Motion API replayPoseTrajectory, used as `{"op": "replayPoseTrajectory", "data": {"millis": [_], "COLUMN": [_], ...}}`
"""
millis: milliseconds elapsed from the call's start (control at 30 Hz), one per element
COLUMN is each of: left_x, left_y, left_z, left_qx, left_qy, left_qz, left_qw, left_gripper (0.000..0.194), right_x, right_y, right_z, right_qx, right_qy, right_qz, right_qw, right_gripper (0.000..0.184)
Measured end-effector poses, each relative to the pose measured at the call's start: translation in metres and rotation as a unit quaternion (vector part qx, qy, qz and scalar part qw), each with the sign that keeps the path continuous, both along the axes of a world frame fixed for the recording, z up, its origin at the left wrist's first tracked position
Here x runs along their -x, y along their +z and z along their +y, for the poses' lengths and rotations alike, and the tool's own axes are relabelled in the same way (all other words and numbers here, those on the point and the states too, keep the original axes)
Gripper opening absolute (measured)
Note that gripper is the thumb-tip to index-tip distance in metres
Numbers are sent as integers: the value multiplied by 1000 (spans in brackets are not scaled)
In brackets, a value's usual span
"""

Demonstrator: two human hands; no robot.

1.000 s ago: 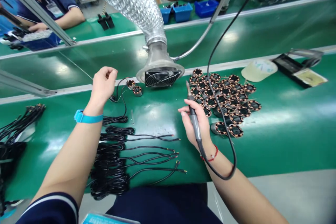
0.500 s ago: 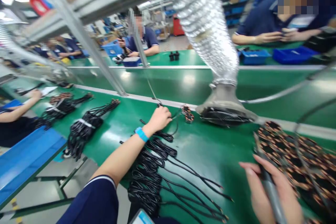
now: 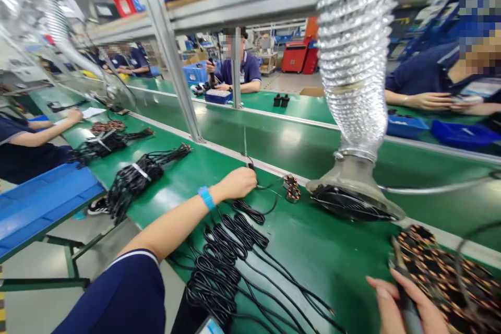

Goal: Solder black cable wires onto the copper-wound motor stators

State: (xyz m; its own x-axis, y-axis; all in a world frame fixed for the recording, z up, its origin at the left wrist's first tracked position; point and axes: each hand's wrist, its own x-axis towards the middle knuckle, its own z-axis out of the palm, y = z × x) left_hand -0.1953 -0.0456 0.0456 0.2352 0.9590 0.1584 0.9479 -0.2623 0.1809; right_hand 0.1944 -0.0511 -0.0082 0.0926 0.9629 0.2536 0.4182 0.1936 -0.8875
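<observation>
Left hand (image 3: pixel 235 183) is closed on a thin black wire (image 3: pixel 263 186) near the tabletop's (image 3: pixel 336 255) far rail (image 3: pixel 223 150). Open green surface separates it from the right hand (image 3: pixel 403 305), at the lower-right frame edge, gripping a soldering iron (image 3: pixel 407 308), long axis tilted up-left, tip beside copper-wound stators (image 3: pixel 438 271).

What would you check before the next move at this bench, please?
1. Right hand grips the soldering iron: ok.
2. Iron's tip stands clear of the copper-wound coils: cannot tell, it blurs against the pile.
3. Iron's cord stays off the pile: not ok, it crosses in front of it.
4. Left hand has hold of the black cable: cannot tell, the fingers hide it.
5. Two coils lie apart from the left hand: ok.
6. Fume extractor is running: cannot tell.
</observation>
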Motion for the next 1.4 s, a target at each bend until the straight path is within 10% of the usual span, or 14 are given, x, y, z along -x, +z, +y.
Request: {"op": "replayPoseTrajectory", "data": {"millis": [400,800,1033,1400], "left_x": [19,56,-28,-146], "left_y": [-14,18,33,13], "left_z": [-44,-13,-42,-36], "left_qx": [189,-15,257,360], "left_qy": [46,278,41,-186], "left_qz": [-116,-70,-346,-215], "left_qw": [974,958,901,889], "left_gripper": [24,28,38,37], "right_x": [8,7,12,32], "right_y": [7,5,-3,7], "right_z": [-15,-17,-27,-38], "right_qx": [-34,-51,-15,37], "right_qy": [17,16,94,213], "right_qz": [-12,10,96,188], "right_qw": [999,999,991,958], "right_gripper": [35,32,33,46]}}
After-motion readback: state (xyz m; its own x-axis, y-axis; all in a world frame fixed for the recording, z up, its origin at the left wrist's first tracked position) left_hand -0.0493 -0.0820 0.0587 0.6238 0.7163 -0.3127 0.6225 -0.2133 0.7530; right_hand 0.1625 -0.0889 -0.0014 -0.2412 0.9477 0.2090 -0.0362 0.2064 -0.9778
